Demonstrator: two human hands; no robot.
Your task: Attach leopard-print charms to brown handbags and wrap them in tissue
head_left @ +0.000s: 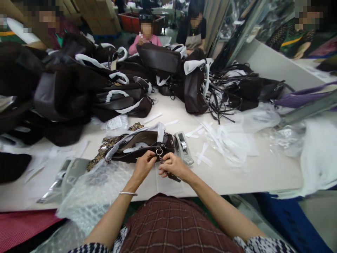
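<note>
A dark brown handbag [126, 153] lies open on the white table in front of me, white wrapping along its handle. At its right front a metal ring [159, 151] hangs between my hands. My left hand [144, 162] pinches at the bag's front edge beside the ring; what its fingertips hold is hidden. My right hand [173, 166] is closed on a small metal clasp just below the ring, and a dark strap end [174, 178] sticks out under the palm. A gold-brown chain [101, 151] lies at the bag's left.
A grey tape dispenser [183, 149] stands right of the bag, another dispenser [72, 175] at left. Bubble wrap [102, 189] hangs over the front edge. Many brown bags [195, 88] are piled behind, with dark straps [218, 102]. Co-workers [146, 31] sit across the table.
</note>
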